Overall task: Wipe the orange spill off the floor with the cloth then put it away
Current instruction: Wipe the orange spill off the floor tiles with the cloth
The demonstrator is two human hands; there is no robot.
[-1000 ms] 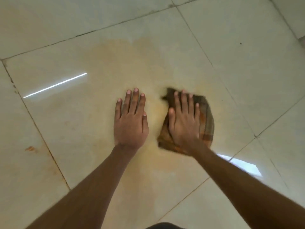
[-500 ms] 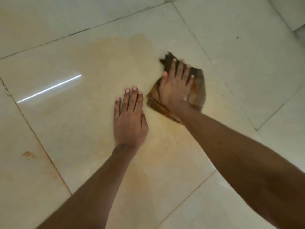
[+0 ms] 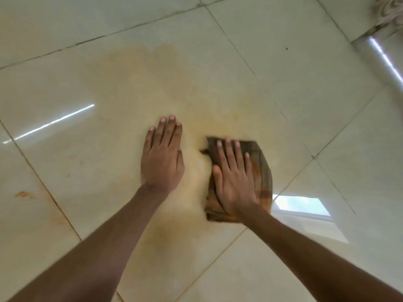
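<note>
Across the whole frame you have a floor [image 3: 305, 62] of large, glossy, pale tiles with dark grout lines. Over the middle tile a thin orange spill [image 3: 141, 83] spreads as a smeared film from upper centre down between your arms. Your left hand [image 3: 162, 158] lies flat on the wet tile at centre, fingers straight and close together, holding nothing. Just right of it, your right hand [image 3: 235, 182] presses flat, fingers spread, on the cloth [image 3: 262, 168], a folded brown rag with orange stains at the spill's right edge. A small orange mark [image 3: 23, 194] sits at far left, well apart.
</note>
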